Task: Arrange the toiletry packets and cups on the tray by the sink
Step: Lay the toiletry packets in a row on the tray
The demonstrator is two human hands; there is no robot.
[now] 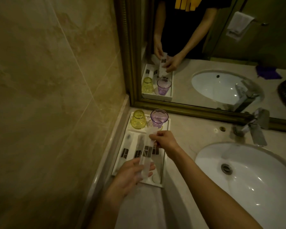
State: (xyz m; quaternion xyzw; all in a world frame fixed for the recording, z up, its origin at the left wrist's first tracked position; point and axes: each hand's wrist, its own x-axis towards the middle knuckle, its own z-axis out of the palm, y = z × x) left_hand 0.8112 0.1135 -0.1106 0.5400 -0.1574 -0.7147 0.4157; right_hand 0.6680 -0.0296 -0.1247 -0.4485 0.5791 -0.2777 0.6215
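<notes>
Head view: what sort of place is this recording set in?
Probably a hotel bathroom: a white oval sink set in a marble counter, a gold-framed wall mirror, and a white tray of sealed toiletry packets with yellow and purple cups.
</notes>
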